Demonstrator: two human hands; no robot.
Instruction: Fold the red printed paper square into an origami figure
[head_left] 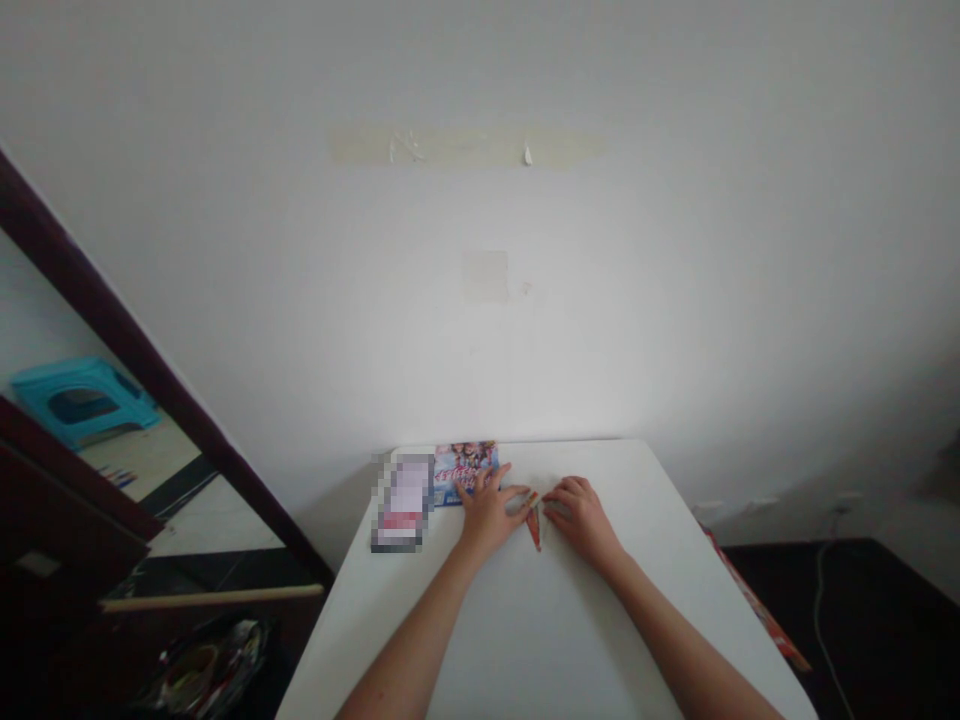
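1. Near the far edge of the desk (540, 640), about midway between its left and right edges, lies a small, thin paper piece (535, 532), red with some pale parts. Its narrow end points toward the near edge.
2. The left hand (491, 510) is on its left side. Its fingers are spread, and some lie over a bright picture sheet (465, 465). The thumb and first finger reach the top of the paper piece, but I cannot tell if they pinch it.
3. The right hand (579, 512) is on the other side. Its fingers are bent, with the tips just beside the paper piece. I cannot tell if they hold any of it.
4. The picture sheet is at the far edge. Left of it, near the far left corner, is a flat thing like a phone (406, 500), blurred into squares.
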